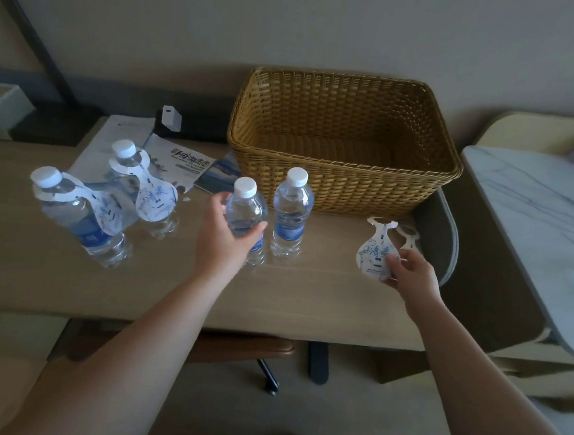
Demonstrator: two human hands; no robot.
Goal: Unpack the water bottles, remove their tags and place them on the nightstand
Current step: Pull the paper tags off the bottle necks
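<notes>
Four bottles stand on the desk [170, 287]. Left hand [224, 238] wraps an untagged bottle [246, 214]. Right hand [408, 273] pinches a loose tag [377, 250], well right of it.

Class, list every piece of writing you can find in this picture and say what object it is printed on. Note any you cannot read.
"清" and one more blue brush character, unclear: tag in the right hand.
"手绘" and further characters, uncertain: booklet beside the wicker basket.
Blue brush writing, unreadable: tags on the two left bottles.
Blue bottle label: too small to read.
</notes>
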